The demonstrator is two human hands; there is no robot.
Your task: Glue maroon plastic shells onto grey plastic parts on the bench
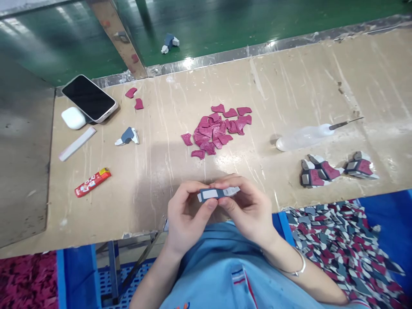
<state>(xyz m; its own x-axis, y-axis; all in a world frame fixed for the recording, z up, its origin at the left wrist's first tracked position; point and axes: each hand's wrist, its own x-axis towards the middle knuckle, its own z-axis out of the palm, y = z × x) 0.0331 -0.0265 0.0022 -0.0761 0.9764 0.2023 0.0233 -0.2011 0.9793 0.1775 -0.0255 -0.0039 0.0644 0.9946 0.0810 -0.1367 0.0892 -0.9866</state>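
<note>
Near the table's front edge, my left hand and my right hand pinch a small dark blue-grey and white plastic part between thumbs and fingers. The left fingers grip one side and the right fingers the other, close together. Beyond the hands lies a loose pile of maroon plastic pieces. To the left rests a similar blue-grey and white part. Several joined parts with maroon panels sit at the right, near the front edge.
A dropper-like bottle with a thin metal tip lies right. At left are a phone, a white case, a white strip and a red packet. Blue bins below hold maroon pieces and mixed parts.
</note>
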